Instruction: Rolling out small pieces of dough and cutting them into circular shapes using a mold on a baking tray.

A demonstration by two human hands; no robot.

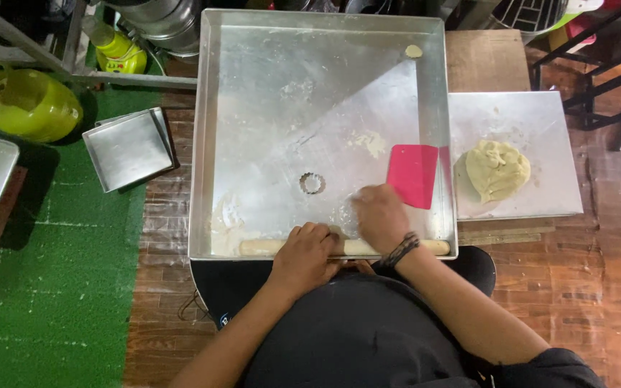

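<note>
At the upper left of your view, beyond the green mat, you see one package only: a yellow-green squeeze bottle (118,49) with a clear cap, lying tilted, bearing a label with small red and green print too blurred to make out.

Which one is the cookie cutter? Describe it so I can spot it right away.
Find the big square metal tray in the middle. The cookie cutter lies on its floured floor, above the left hand and left of the pink scraper. It is the only small ring with a scalloped edge.
</note>
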